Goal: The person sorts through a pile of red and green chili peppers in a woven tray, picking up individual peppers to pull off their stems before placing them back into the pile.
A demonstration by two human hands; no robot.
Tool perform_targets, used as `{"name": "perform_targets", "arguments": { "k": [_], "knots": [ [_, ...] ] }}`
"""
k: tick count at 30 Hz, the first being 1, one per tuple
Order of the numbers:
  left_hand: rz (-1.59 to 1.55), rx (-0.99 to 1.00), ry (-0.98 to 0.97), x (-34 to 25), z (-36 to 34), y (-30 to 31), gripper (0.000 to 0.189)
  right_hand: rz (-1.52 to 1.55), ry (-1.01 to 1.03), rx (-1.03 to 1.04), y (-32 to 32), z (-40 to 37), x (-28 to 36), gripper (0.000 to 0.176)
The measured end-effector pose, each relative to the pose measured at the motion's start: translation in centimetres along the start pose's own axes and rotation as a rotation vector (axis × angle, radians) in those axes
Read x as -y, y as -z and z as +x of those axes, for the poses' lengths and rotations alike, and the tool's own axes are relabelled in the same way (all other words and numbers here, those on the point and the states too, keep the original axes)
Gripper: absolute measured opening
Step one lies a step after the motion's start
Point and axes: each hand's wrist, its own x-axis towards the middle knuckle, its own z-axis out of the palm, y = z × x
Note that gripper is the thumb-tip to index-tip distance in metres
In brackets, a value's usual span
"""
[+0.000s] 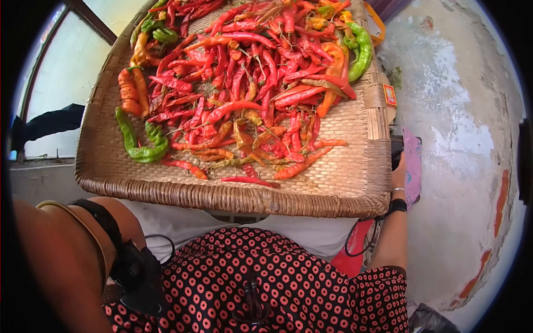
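A large woven wicker tray (366, 166) spreads before me, above my lap, heaped with red chili peppers (239, 105). Curled green peppers (147, 147) lie at its left side, and another green pepper (362, 53) sits near the right rim. Orange peppers (129, 91) are mixed in. My right hand (398, 171) is at the outer right side of the tray, next to a black object (397, 149); its fingers are mostly hidden. On the left, my left hand (126, 219) shows only in part below the tray's near corner, with its fingers out of sight.
A worn grey floor or wall surface (449, 116) fills the right side. A pink panel (412, 166) and a red item (355, 250) are near my right arm. Windowpanes (61, 66) with a dark cloth (55, 122) stand at the left. Black cables (361, 244) hang near my right wrist.
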Motion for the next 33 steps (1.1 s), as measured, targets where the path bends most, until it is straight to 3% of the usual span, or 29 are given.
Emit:
{"name": "perform_targets", "arguments": {
  "k": [8,11,12,13,14,17,18,20,23,26,33],
  "knots": [
    [0.051,-0.116,0.098,3.8,-0.8,0.3,0.032,-0.040,0.025,-0.064,-0.1,0.1,0.1,0.088],
    [0.104,-0.147,0.366,8.3,-3.8,-0.3,0.031,-0.046,0.034,-0.058,0.1,0.0,1.0,0.088],
    [0.369,-0.134,0.589,9.4,-4.3,-0.7,0.029,-0.039,0.010,-0.048,0.3,-0.1,1.2,0.089],
    [0.160,-0.104,0.663,11.1,-5.4,-1.6,0.029,-0.039,0.014,-0.049,0.3,-0.1,1.0,0.089],
    [0.236,-0.141,0.733,12.0,-6.1,-2.9,0.022,-0.041,0.025,-0.059,0.2,-0.1,0.9,0.089],
    [0.489,0.199,0.714,14.5,-10.7,-2.6,0.022,-0.047,0.009,-0.066,0.1,-0.1,1.4,0.089],
    [0.435,0.249,0.884,14.8,-12.2,-2.5,0.019,-0.049,-0.014,-0.066,0.2,-0.2,1.5,0.088],
    [0.433,0.355,0.967,15.4,-13.9,-2.2,0.018,-0.038,-0.008,-0.070,0.2,-0.2,1.2,0.088],
    [0.452,0.376,0.871,15.8,-14.1,-1.9,0.016,-0.008,0.010,-0.086,-0.1,0.0,1.0,0.088],
    [0.430,0.387,0.974,15.5,-13.5,-2.1,0.015,0.016,0.009,-0.104,-0.4,-0.8,0.5,0.088],
    [0.419,0.368,0.906,15.8,-14.2,-2.1,0.012,0.039,0.037,-0.168,-1.2,-1.6,-0.8,0.086]
  ]
}}
